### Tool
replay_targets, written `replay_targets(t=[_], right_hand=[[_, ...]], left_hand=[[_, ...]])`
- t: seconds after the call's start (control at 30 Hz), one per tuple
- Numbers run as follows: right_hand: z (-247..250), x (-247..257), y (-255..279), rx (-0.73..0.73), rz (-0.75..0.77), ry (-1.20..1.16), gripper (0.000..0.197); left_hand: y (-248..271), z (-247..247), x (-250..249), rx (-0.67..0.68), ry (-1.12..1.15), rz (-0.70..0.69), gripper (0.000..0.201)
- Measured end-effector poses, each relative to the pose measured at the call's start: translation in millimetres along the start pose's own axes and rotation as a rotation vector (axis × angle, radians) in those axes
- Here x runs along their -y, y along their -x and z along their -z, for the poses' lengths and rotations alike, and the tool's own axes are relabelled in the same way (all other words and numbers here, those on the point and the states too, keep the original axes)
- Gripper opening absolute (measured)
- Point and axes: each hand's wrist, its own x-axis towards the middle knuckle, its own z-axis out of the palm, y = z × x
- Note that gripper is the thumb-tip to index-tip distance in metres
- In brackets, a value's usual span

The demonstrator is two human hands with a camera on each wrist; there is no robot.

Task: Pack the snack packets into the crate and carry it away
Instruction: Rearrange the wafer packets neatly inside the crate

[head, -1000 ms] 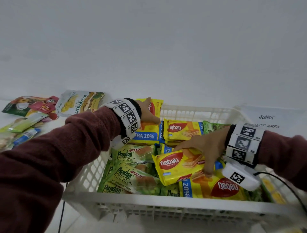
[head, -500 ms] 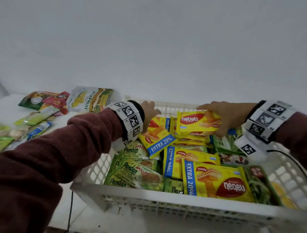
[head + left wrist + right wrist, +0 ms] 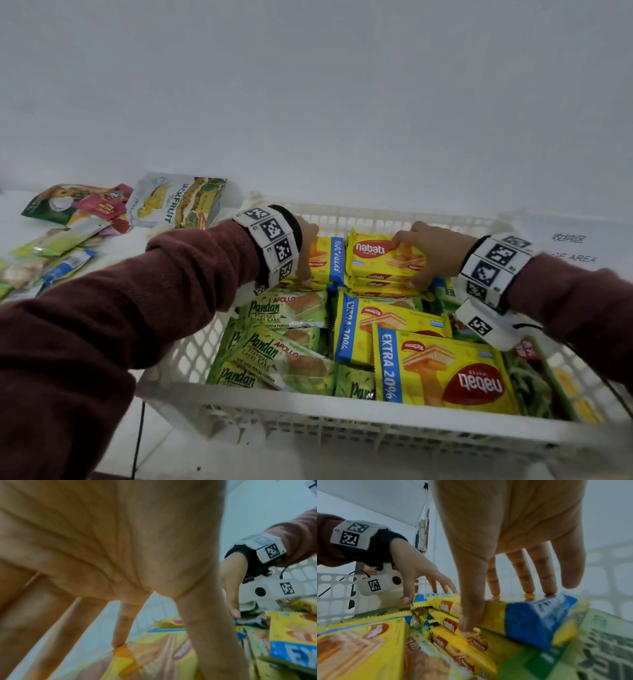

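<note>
Snack packets loose: I count several still on the surface (image 3: 102, 246) left of the crate (image 3: 342, 425), among them a jackfruit pouch (image 3: 178, 202) near the crate's far-left corner.
Crate contents: yellow wafer packs and green pandan cake packs (image 3: 274, 353) lie flat in layers, close to rim height.
Right hand (image 3: 431, 253): fingers spread over the top wafer pack (image 3: 380, 255) of the far stack; thumb on its near long edge, fingertips (image 3: 529, 588) over its far edge. I judge this a light pinch across the width.
Left hand (image 3: 305, 250): fingers straight, tips down on the neighbouring wafer pack (image 3: 325, 260), thumb at its near edge; pressing, not gripping.
Governing relation: the loose packets lie to the left, outside the crate wall; my left hand is clearly the nearer one.
Long axis: the jackfruit pouch runs roughly away from me, so I expect a reach across its short side.
Step judged: settling the far row; packing incomplete, carrying not begun.
</note>
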Motion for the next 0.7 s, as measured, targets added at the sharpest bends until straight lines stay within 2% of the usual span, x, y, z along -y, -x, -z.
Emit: replay_targets(t=[0.17,0.23,0.33,0.4,0.47,0.53,0.57,0.7], right_hand=[[0.9,13.0,-3.5,-0.038,-0.025,0.071,0.08],[4.5,14.8,-1.9,-0.042,-0.029,0.139,0.08],[11.7,19.1,8.2,-0.09,0.01,0.227,0.071],[13.7,26.5,16.9,-0.074,0.073,0.194,0.051],[8.6,37.5,21.2,0.05,0.145,0.128,0.027],[-2.2,48.3,20.5,0.21,0.19,0.139,0.033],[-8.0,52.2,19.4,0.252,0.203,0.154,0.037],[-17.1,55.3,19.1,0.223,0.232,0.016,0.041]], left_hand=[[-7.4,-2.3,-7.4,-0.102,-0.069,0.024,0.074],[-3.9,-2.2,-9.3,-0.111,-0.03,0.015,0.067],[3.6,-1.1,-11.1,-0.181,-0.034,-0.012,0.082],[11.3,2.0,-13.8,-0.223,-0.064,-0.091,0.081],[22.9,6.8,-21.4,-0.19,-0.021,-0.223,0.065],[29.4,9.7,-32.6,-0.155,0.07,-0.337,0.043],[32.4,9.5,-38.9,-0.152,0.109,-0.385,0.037],[45.3,6.4,-66.8,-0.113,0.16,-0.519,0.038]])
